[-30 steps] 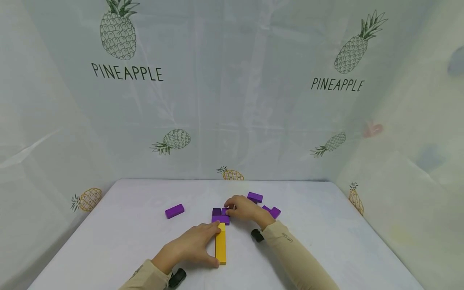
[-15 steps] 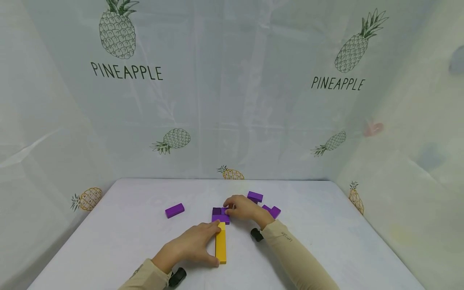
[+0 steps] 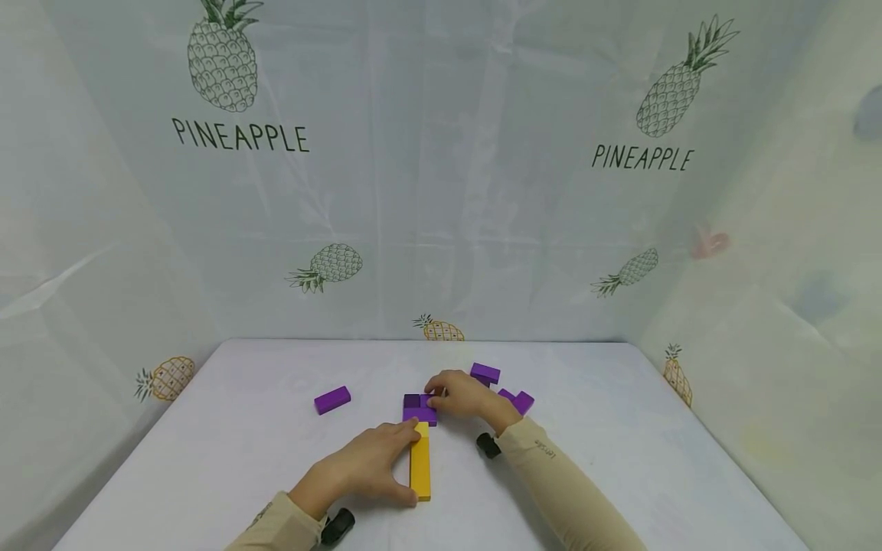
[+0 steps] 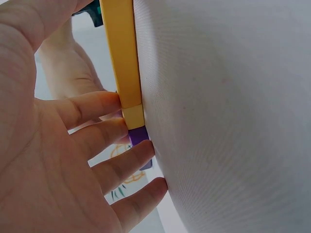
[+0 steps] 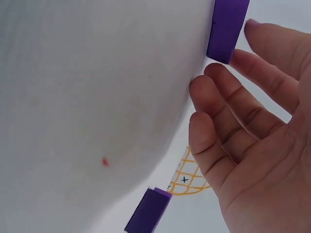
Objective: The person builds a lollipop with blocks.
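Observation:
In the head view, a long yellow block [image 3: 419,468] lies lengthwise on the table, with a short paler yellow piece [image 4: 133,117] at its far end. Beyond that, purple blocks [image 3: 419,416] sit in a tight group, touching the yellow row; one square there is darker. My left hand [image 3: 372,463] lies along the left side of the yellow row. Its fingers are spread and fairly straight, fingertips touching the side, thumb by the near end. My right hand [image 3: 463,396] pinches a purple block [image 5: 227,29] at the group's right side between thumb and index finger; the other fingers bend loosely.
A single purple block [image 3: 332,400] lies to the left on the white table [image 3: 276,444]. Behind the right hand are more purple blocks [image 3: 485,373], and others [image 3: 524,402] lie beside the right wrist. A pineapple-print curtain [image 3: 441,191] hangs around the table.
Nearly nothing: both hands and all blocks hold their places, and the whole view shifts by only a few pixels.

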The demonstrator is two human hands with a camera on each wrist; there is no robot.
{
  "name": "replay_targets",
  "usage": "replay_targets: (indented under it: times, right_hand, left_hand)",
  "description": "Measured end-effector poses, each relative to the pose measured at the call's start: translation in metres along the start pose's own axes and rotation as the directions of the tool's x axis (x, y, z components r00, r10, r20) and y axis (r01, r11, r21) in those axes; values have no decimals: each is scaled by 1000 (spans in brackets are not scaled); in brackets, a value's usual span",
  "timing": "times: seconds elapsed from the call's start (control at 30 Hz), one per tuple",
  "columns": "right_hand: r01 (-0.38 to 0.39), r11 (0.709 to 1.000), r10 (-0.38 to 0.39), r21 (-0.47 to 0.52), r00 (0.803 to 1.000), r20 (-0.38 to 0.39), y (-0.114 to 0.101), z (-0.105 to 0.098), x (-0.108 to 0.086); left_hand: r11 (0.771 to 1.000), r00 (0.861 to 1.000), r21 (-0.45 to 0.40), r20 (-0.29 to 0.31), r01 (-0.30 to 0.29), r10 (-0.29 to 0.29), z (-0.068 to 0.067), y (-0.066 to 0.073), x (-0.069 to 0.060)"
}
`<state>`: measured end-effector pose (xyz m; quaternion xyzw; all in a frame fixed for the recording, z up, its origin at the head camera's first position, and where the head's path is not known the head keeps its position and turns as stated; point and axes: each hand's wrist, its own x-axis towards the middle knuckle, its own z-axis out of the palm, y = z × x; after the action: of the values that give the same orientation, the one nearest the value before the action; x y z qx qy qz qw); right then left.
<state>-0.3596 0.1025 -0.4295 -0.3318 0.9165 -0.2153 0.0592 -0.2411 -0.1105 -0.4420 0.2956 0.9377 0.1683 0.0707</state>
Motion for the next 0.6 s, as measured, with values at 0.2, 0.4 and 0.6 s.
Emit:
replay_targets:
  times: [0.2,0.4,0.6]
  right_hand:
    - [-41,999,42,12,998,-44,17,-14,-5]
    - [-64,997,67,32,992,-108,41,-39,-12]
    - [-83,996,88,43,987,-134,58,-54,-23]
  left_hand:
    - [1000,1000,3,5,4,-4,-1,1,-1]
    - [1000,1000,2,8,15,-15,-2,4,-2]
    - [1000,1000,-5,18,15,-15,-2,4,-2]
